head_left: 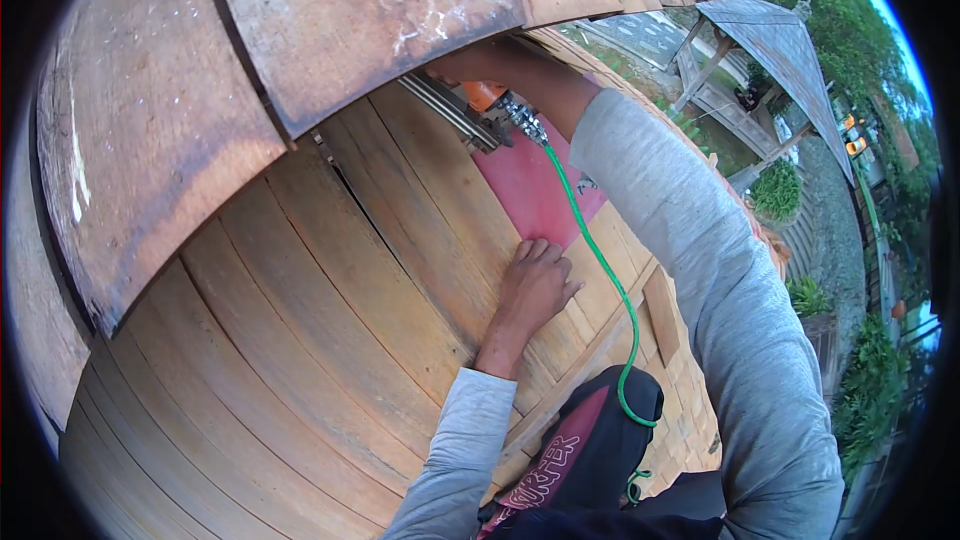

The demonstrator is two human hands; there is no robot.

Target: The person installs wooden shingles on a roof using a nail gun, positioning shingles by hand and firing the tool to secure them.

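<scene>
My left hand [535, 285] rests on the wooden planks with its fingers bent over the lower edge of a flat pinkish-red sheet [525, 180]. Its thumb points off to the right. Further up, my right arm reaches under overhanging wooden panels, and my right hand [462, 64] is closed around an orange and silver air nail gun [485, 97]. The panel's edge hides most of those fingers. The tool's metal magazine and lower end lie by the top of the sheet. A green air hose [612, 265] runs from its fitting down past my left hand to my knee.
Large weathered panels [370, 0] overhang the upper left. Curved planks [300, 290] cover the lower left, with a narrow dark gap between two of them. Small wooden shingles [690, 405] lie beside my leg. Far below on the right stand a roofed shelter [770, 35] and greenery.
</scene>
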